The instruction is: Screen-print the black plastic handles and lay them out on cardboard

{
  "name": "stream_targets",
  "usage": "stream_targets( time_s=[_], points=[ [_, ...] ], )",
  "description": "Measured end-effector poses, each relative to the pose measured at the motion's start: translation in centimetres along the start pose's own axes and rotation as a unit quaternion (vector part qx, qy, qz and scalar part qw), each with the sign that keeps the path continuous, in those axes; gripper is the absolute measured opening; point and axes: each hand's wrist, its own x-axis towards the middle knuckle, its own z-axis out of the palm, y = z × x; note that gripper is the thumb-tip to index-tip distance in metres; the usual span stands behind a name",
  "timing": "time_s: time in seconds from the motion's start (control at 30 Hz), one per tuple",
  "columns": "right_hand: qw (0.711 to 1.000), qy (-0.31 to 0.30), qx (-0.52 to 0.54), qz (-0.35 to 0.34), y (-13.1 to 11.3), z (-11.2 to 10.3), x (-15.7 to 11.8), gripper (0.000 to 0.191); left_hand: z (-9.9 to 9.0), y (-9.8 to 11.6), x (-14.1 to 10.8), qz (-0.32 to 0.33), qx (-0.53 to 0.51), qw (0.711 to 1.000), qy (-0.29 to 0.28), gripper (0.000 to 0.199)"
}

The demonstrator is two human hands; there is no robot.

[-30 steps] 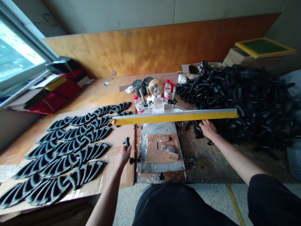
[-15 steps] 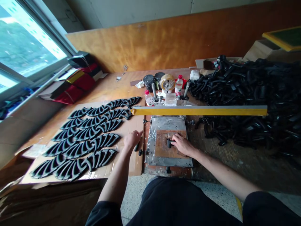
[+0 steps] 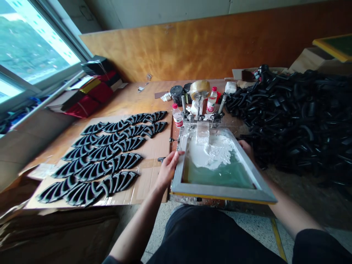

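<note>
A screen frame (image 3: 228,191) with grey rims and a yellow lower edge lies low over the bench, its face turned up. White paste (image 3: 217,150) covers the upper part of its green mesh (image 3: 220,176). Closed on the frame's left rim is my left hand (image 3: 169,169). My right hand (image 3: 246,149) grips the right rim, its fingers partly hidden by the frame. Beside my left hand, a small black part (image 3: 161,159) rests on the cardboard (image 3: 152,146). The metal plate under the frame is mostly hidden.
Rows of curved black pieces (image 3: 112,161) cover the cardboard at left. A large heap of black parts (image 3: 297,106) fills the right side. Behind the frame stand metal posts (image 3: 183,104), a tape roll (image 3: 200,90), bottles (image 3: 211,101) and a dark tub (image 3: 176,95).
The frame, earlier raised and seen edge-on, has swung down over the plate. My right hand has left the small part on the board for the right rim; my left hand has moved to the left rim.
</note>
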Motion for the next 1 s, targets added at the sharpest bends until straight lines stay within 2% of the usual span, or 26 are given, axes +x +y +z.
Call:
stream_targets(
  time_s=[0.07, 0.13, 0.2, 0.23, 0.3, 0.4, 0.43, 0.53, 0.6, 0.67, 0.77, 0.83, 0.93, 1.0],
  points=[
    [0.997, 0.067, -0.010, 0.040, 0.1, -1.0, 1.9, 0.042, 0.1, -3.6, -0.6, -0.035, 0.044, 0.998, -0.012, 0.054],
    [0.996, 0.085, -0.026, 0.013, -2.0, -0.7, 3.8, 0.040, 0.5, -6.8, -0.4, -0.058, 0.088, 0.994, -0.017, 0.061],
    [0.996, 0.042, -0.055, -0.056, -5.3, 0.6, 5.2, 0.055, 1.0, -9.2, 0.1, -0.073, 0.141, 0.987, -0.011, 0.061],
    [0.994, 0.003, -0.075, -0.081, -7.0, 1.4, 5.6, 0.053, 1.2, -10.0, 0.4, -0.075, 0.163, 0.984, -0.009, 0.060],
    [0.986, -0.086, -0.109, -0.087, -9.5, 2.7, 5.4, 0.035, 1.3, -11.0, 0.9, -0.074, 0.188, 0.979, -0.011, 0.058],
    [0.970, -0.178, -0.119, -0.117, -10.6, 3.3, 2.7, 0.006, 1.1, -11.4, 1.2, -0.074, 0.195, 0.978, -0.021, 0.057],
    [0.962, -0.193, -0.112, -0.156, -10.4, 3.1, 1.5, 0.007, 1.0, -11.4, 1.2, -0.077, 0.196, 0.977, -0.022, 0.058],
    [0.928, -0.232, -0.069, -0.283, -9.1, 1.9, -1.3, 0.026, 1.0, -11.4, 1.1, -0.088, 0.190, 0.978, -0.020, 0.059],
    [0.909, -0.267, -0.039, -0.316, -8.6, 1.2, -1.6, 0.030, 1.0, -11.3, 1.1, -0.088, 0.185, 0.979, -0.016, 0.059],
    [0.914, -0.277, -0.026, -0.297, -8.5, 1.0, -1.0, 0.026, 1.1, -11.1, 1.1, -0.085, 0.179, 0.980, -0.009, 0.059],
    [0.946, -0.211, -0.043, -0.243, -8.8, 1.9, -0.8, 0.021, 1.1, -10.7, 0.9, -0.086, 0.163, 0.983, -0.001, 0.059],
    [0.948, -0.181, -0.047, -0.257, -8.8, 2.5, -1.7, 0.027, 1.1, -10.3, 0.8, -0.089, 0.145, 0.985, 0.001, 0.060],
    [0.937, -0.209, -0.019, -0.281, -8.7, 2.6, -3.1, 0.031, 1.3, -9.8, 0.7, -0.095, 0.117, 0.989, 0.005, 0.062],
    [0.946, -0.214, -0.003, -0.244, -9.0, 2.2, -2.4, 0.026, 1.2, -9.4, 0.6, -0.098, 0.107, 0.989, 0.003, 0.063]
  ],
)
